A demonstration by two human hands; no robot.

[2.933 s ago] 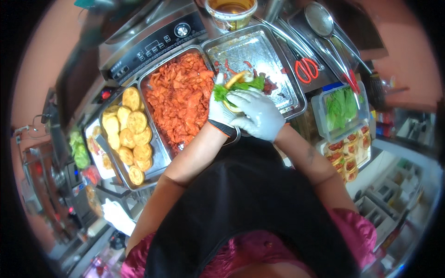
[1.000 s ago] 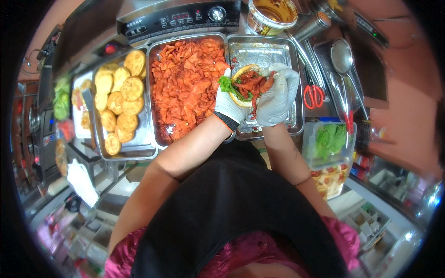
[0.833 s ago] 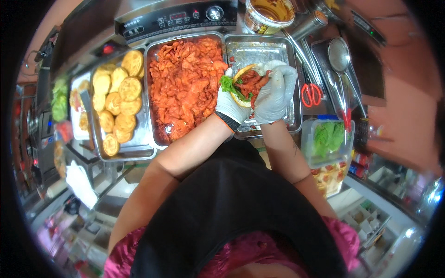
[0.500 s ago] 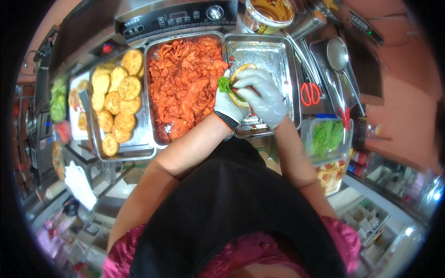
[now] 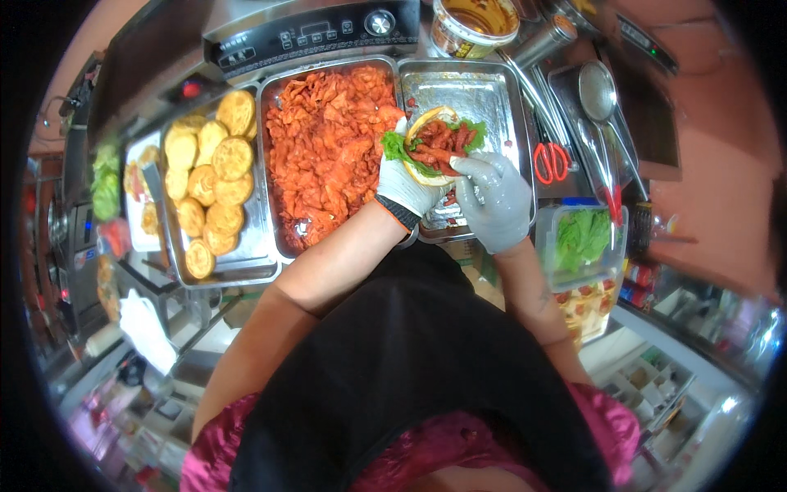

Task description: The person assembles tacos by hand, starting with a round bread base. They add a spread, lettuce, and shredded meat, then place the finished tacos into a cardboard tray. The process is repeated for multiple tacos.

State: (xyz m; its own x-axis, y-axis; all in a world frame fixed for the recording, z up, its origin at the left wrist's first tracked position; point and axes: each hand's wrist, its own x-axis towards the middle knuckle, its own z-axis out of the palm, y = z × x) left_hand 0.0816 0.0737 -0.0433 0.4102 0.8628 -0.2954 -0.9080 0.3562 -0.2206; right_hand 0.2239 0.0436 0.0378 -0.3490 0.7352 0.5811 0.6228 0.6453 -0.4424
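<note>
- Right now I have the left hand (image 5: 407, 184), in a white glove, cupped under an open flatbread (image 5: 434, 146), so it is closed around the bread from below, above the near-empty steel tray (image 5: 484, 86).
- The bread holds a lettuce leaf (image 5: 399, 149) along its left edge and red meat strips (image 5: 441, 144) piled in the middle.
- My right hand (image 5: 494, 201), in a grey glove, sits just beside the bread with the fingers (image 5: 474, 166) loosely curled and touching the near edge of the filling; I see nothing gripped in it.
- To the left of the bread is the full tray of red saucy meat (image 5: 328, 156), touching the left hand's knuckles side; further left is a tray of round fried patties (image 5: 209, 176).
- As I judge it, the step is packing the filling. To do it well I would keep the left palm level and the bread curled like a trough, so no strips slide off the open side.
- I would press with the flat of the right fingertips toward the centre, not the rim, which could tear the bread.
- I would stay over the steel tray, so drips and stray bits land there rather than near the red-handled scissors (image 5: 551, 160) or the tub of lettuce (image 5: 580, 238) at my right.
</note>
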